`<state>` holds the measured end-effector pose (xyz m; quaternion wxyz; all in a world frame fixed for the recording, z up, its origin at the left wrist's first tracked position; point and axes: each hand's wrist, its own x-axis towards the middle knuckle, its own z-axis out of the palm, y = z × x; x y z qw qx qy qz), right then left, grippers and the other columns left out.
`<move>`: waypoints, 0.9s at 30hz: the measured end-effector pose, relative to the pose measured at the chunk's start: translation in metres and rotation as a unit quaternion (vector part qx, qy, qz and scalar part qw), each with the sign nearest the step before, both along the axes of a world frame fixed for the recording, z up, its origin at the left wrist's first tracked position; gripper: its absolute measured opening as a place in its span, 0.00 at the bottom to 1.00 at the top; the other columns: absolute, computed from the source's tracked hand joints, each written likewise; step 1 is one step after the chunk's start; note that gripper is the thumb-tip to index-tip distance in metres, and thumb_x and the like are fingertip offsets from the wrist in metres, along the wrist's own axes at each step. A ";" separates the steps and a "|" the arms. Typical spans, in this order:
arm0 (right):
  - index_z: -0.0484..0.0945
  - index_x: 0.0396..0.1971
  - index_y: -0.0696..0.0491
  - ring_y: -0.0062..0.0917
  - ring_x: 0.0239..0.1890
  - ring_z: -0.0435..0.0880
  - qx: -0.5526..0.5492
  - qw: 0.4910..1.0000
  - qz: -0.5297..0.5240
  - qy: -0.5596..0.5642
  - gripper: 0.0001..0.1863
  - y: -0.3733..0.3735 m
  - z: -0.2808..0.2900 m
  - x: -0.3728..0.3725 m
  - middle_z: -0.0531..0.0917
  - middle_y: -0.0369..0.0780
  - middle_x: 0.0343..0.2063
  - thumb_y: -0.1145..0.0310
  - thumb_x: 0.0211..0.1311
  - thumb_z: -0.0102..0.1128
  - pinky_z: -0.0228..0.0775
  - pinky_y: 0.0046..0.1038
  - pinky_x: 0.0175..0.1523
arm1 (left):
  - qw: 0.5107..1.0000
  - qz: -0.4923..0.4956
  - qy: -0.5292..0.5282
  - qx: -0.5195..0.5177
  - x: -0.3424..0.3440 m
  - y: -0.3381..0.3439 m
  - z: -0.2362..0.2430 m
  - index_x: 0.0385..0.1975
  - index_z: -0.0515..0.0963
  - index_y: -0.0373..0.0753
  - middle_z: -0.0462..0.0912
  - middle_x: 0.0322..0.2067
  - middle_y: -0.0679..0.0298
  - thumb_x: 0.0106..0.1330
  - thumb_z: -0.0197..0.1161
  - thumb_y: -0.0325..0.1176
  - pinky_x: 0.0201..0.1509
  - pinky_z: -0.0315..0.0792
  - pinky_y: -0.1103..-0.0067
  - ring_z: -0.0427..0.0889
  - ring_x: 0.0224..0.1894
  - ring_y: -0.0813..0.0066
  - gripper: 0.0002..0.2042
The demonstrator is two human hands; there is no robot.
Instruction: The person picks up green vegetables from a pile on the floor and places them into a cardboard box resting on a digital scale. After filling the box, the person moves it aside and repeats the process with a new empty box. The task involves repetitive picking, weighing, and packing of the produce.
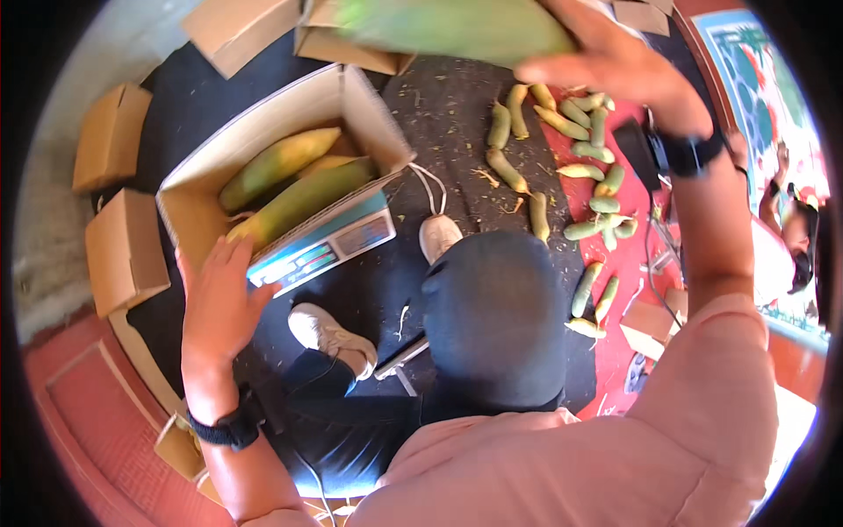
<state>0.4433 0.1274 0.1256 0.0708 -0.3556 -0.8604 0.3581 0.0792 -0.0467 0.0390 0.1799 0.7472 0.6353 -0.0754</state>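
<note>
My right hand (pixel 628 75), raised at the top of the head view, is closed around the end of a large green cucumber (pixel 457 31), which is smeared by motion. My left hand (pixel 217 303) lies at the near left corner of an open cardboard box (pixel 373 119), fingers stretched out and thumb apart. Its fingertips meet the box's edge. Inside the box lie large yellow-green cucumbers (pixel 303 202). Below the box's near side shows a teal digital scale (pixel 329 246) with a display panel.
Many-sized cucumbers (pixel 606 180) lie scattered on the dark mat (pixel 457 114) and red floor to the right. Cardboard boxes (pixel 123 255) line the left and top. A dark rounded seat or cap-like shape (pixel 496 321) fills the middle. Another person (pixel 795 237) shows at the far right.
</note>
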 end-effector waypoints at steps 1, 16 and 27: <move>0.56 0.60 0.59 0.25 0.50 0.72 0.034 0.996 -0.081 0.022 0.37 -0.021 -0.001 0.039 0.74 0.43 0.48 0.61 0.55 0.63 0.66 0.26 0.54 | 1.000 -0.008 0.002 -0.001 0.004 0.005 -0.001 0.52 0.68 0.36 0.72 0.52 0.54 0.53 0.64 0.38 0.65 0.42 0.52 0.64 0.59 0.56 0.27; 0.53 0.54 0.60 0.34 0.49 0.71 -0.217 0.638 -0.736 0.071 0.39 -0.226 -0.414 0.165 0.69 0.50 0.48 0.63 0.48 0.68 0.65 0.32 0.51 | 0.995 0.063 0.029 -0.078 0.019 0.037 -0.016 0.56 0.67 0.41 0.70 0.55 0.57 0.55 0.64 0.38 0.67 0.32 0.55 0.61 0.63 0.57 0.27; 0.63 0.50 0.63 0.40 0.46 0.70 0.233 0.668 -0.701 -0.091 0.31 -0.196 -0.436 0.287 0.70 0.49 0.44 0.63 0.49 0.64 0.61 0.36 0.53 | 0.991 0.080 -0.016 -0.103 0.035 0.050 -0.019 0.57 0.65 0.37 0.68 0.56 0.53 0.50 0.66 0.27 0.66 0.50 0.68 0.60 0.63 0.57 0.31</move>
